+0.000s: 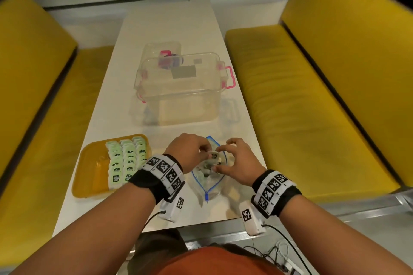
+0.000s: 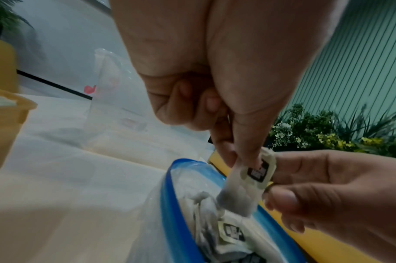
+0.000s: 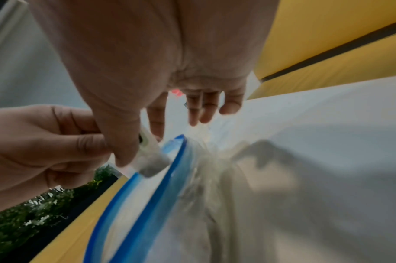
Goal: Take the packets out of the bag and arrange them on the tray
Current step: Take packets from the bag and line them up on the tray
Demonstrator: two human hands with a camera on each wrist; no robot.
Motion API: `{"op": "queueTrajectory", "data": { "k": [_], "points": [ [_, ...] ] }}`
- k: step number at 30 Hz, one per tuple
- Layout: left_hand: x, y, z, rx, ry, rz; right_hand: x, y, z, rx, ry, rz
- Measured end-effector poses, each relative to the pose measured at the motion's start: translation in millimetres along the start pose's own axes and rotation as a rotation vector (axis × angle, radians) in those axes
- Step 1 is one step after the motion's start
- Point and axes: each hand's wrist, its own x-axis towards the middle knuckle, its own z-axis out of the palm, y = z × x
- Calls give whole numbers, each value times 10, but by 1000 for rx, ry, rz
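A clear zip bag (image 1: pixel 201 183) with a blue seal lies open on the white table between my hands, with more packets (image 2: pixel 232 233) inside. One small white packet (image 1: pixel 213 155) with a dark label is lifted just above the bag's mouth (image 2: pixel 169 204). My left hand (image 1: pixel 206 152) pinches its top between thumb and forefinger (image 2: pixel 239 160). My right hand (image 1: pixel 220 158) pinches its other side with thumb and index finger (image 3: pixel 142 142), its other fingers spread. The yellow tray (image 1: pixel 82 187) at the left holds three rows of pale green packets (image 1: pixel 127 161).
A large clear plastic box (image 1: pixel 178 87) with pink latches stands mid-table behind the bag, and a smaller clear container (image 1: pixel 162 51) is behind it. Yellow benches (image 1: pixel 312 107) flank the table on both sides. Cables (image 1: pixel 279 252) lie by the near edge.
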Motion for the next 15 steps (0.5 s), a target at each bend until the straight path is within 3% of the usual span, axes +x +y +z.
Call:
{"op": "queueTrajectory", "data": {
  "k": [3,7,15],
  "points": [
    [36,44,-11,-160,56,56,24,-68,-53,74,87,-109],
    [123,62,32,-205,72,28,14,-82,-91,108,158,-60],
    [213,64,192,216,-167,-81,11,4,-92,137,173,73]
  ]
}}
